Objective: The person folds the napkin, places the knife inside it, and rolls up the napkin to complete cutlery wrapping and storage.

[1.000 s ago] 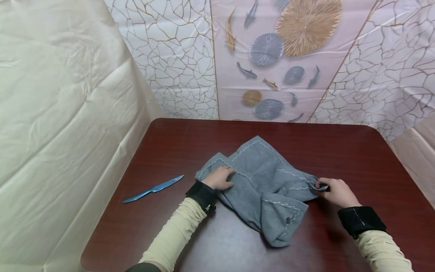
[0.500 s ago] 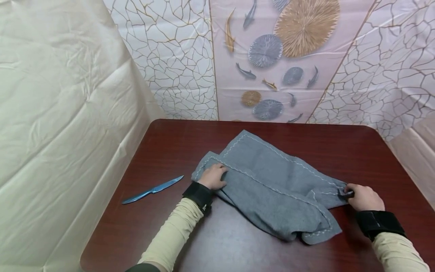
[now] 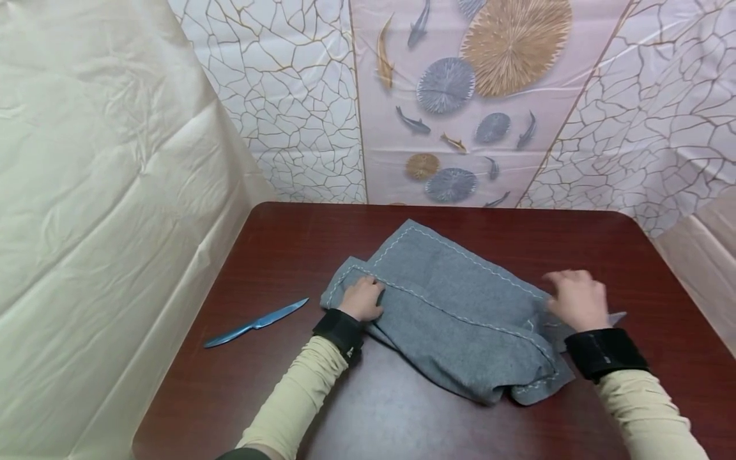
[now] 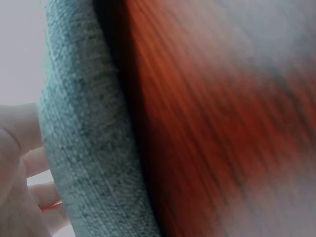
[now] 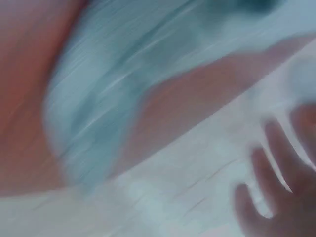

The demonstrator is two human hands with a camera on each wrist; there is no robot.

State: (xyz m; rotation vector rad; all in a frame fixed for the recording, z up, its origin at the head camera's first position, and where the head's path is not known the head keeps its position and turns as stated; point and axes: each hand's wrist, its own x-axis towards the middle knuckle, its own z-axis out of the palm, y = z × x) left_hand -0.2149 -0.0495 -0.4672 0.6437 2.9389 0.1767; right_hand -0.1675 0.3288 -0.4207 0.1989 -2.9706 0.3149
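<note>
A grey cloth [image 3: 454, 306] with white stitching along its borders lies partly folded on the dark red table. Its near edge is folded and bunched at the lower right, and a thin corner [image 3: 617, 318] sticks out past my right wrist. My left hand [image 3: 362, 299] rests on the cloth's left part with fingers loosely bent; the left wrist view shows the cloth edge [image 4: 94, 128] close up beside the fingers. My right hand [image 3: 579, 300] is raised over the cloth's right end, holding nothing. In the blurred right wrist view its fingers [image 5: 279, 153] are spread apart.
A blue knife [image 3: 255, 322] lies on the table [image 3: 276, 396] left of the cloth, its tip pointing to the upper right. Patterned white and pink sheeting [image 3: 402, 160] hangs behind the table's far edge, and cream sheeting [image 3: 115, 223] hangs at the left.
My right hand pulled the cloth's right end outward to the right, spreading it, then let go and moved up and left. My left hand stayed on the cloth, shifting slightly left.
</note>
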